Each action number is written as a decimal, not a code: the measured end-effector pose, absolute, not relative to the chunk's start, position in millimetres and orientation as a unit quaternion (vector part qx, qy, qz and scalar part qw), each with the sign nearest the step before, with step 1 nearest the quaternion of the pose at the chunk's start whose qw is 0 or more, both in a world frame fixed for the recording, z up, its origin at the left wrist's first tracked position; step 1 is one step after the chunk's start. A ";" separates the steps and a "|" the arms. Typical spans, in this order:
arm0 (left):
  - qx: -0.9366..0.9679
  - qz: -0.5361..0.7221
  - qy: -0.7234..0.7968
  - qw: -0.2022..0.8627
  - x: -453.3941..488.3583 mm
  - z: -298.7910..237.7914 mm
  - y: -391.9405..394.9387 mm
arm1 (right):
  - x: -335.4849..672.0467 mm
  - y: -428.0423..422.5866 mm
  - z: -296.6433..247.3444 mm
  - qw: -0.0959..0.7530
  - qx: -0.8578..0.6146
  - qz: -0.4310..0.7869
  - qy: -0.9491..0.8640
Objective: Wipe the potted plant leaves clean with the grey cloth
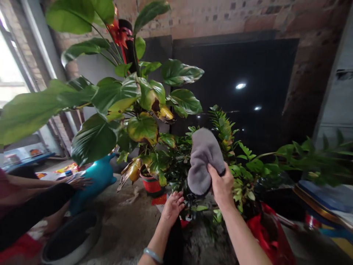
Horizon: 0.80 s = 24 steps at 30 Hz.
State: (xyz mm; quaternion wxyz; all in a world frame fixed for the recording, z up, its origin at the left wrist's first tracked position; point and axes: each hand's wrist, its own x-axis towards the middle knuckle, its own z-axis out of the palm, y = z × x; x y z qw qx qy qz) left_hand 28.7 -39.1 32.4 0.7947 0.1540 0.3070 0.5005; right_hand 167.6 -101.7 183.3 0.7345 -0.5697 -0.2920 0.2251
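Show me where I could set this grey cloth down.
Your best bet looks like the floor between the basin and your left hand; a pale scrap lies at its far side, near the red pot. Foliage crowds the middle; a red bag and stacked items crowd the right.

That grey fabric piece [202, 152], soft-napped and sole-shaped with a dark edge, is up in the air from where I stand, pinched along one side in the right hand [223, 184], tilted and creased near the thumb.
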 end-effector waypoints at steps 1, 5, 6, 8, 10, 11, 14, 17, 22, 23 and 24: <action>0.130 0.517 0.320 0.783 28.1 33.7 -36.7 | 164.8 -98.6 176.3 0.726 -0.567 0.269 -0.281; 0.038 0.569 0.369 0.734 28.5 36.2 -20.5 | 144.1 -122.8 118.7 0.664 -0.567 0.405 -0.271; 0.024 0.578 0.372 0.726 28.3 37.1 -15.7 | 141.5 -135.2 107.5 0.648 -0.569 0.425 -0.275; 0.026 0.588 0.360 0.724 27.2 39.3 -7.4 | 144.4 -157.6 101.7 0.632 -0.588 0.414 -0.290; 0.057 0.594 0.333 0.730 26.0 42.0 -2.1 | 156.0 -166.8 120.6 0.647 -0.611 0.339 -0.304; 0.074 0.594 0.319 0.734 25.9 43.3 -0.7 | 163.0 -164.2 136.6 0.666 -0.615 0.286 -0.311; 0.096 0.591 0.302 0.742 28.6 46.0 -0.1 | 177.0 -130.8 184.0 0.713 -0.588 0.169 -0.343; 0.100 0.584 0.315 0.741 31.8 43.2 -3.8 | 168.4 -89.3 191.4 0.682 -0.576 0.216 -0.396; 0.164 0.600 0.314 0.717 26.2 24.9 -15.3 | 137.6 -104.8 138.4 0.574 -0.603 0.332 -0.443; 0.173 0.603 0.312 0.714 24.9 21.9 -16.0 | 137.2 -118.5 134.5 0.560 -0.606 0.344 -0.448; 0.175 0.595 0.311 0.720 24.2 20.0 -15.5 | 139.4 -131.7 136.0 0.552 -0.606 0.353 -0.452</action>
